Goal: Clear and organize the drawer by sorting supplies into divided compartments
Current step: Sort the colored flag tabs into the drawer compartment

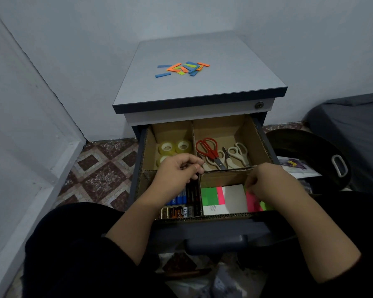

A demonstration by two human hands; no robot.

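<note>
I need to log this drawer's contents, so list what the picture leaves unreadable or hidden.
All in the head view:
- Third tape roll: partly behind the left hand.
- Markers: upper ends covered by the same hand; count unclear.
- Battery labels: too small to read.
- What the right hand pinches: hidden by its curled fingers.
- Sticky notes under that hand: extent hidden.

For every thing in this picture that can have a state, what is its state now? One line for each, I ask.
Drawer: pulled open, cardboard dividers inside.
Tape rolls: in the back left compartment.
Scissors: closed, lying in the back right compartment.
Sticky notes: front right compartment.
Batteries: front left compartment.
Coloured strips: loose on the cabinet top.
Left hand: fingers curled, over the divider.
Right hand: fingers curled at the sticky notes.
</note>
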